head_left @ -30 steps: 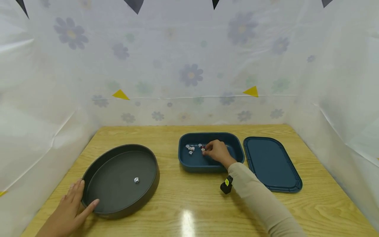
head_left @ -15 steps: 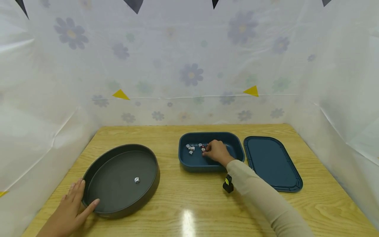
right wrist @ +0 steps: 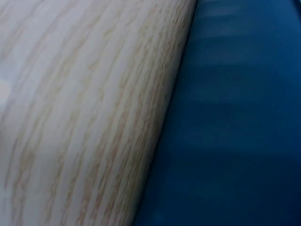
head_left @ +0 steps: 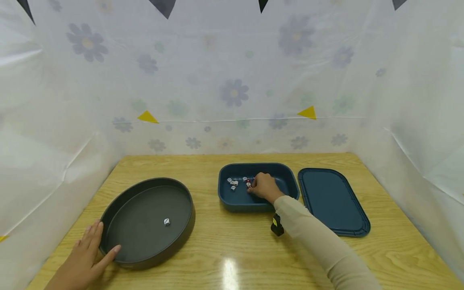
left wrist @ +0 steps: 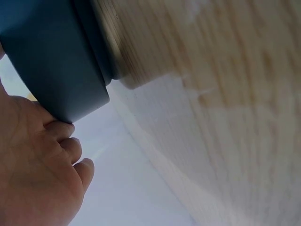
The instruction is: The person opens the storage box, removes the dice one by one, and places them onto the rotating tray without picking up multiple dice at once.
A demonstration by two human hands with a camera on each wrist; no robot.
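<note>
Vs 0.5 s ago: barely any change. R hand still down in the blue box, fingers curled over a die; can't tell if it's actually pinched, fingertips block it. L hand stays flat, open, against round dark tray rim w/ 1 die inside. Lid on table. R wrist cam: only blurred box wall + wood.

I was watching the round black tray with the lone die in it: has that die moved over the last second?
No. The die sits at the same spot in the round black tray, right of centre; the slight shift matches the whole view.
</note>
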